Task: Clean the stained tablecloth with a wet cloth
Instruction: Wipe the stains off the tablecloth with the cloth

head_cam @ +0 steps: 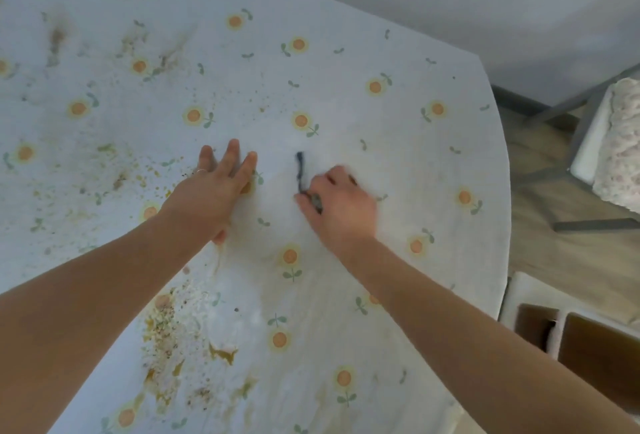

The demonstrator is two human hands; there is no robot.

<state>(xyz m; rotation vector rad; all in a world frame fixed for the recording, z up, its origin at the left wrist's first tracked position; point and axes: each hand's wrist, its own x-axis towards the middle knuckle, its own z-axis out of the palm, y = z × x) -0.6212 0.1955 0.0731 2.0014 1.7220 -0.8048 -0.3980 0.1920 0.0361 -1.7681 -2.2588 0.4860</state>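
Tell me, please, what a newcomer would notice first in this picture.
The two hands in the middle: the left hand lies flat on the sunflower tablecloth, and the blurred right hand grips a pale cloth with a dark blue edge. Then the brown and yellow stains, thickest at the lower left.

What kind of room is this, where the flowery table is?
Probably a home dining corner: a rounded white tablecloth printed with orange flowers covers the table, with a grey-framed chair with a pale patterned cushion and a wood-look floor beside it.
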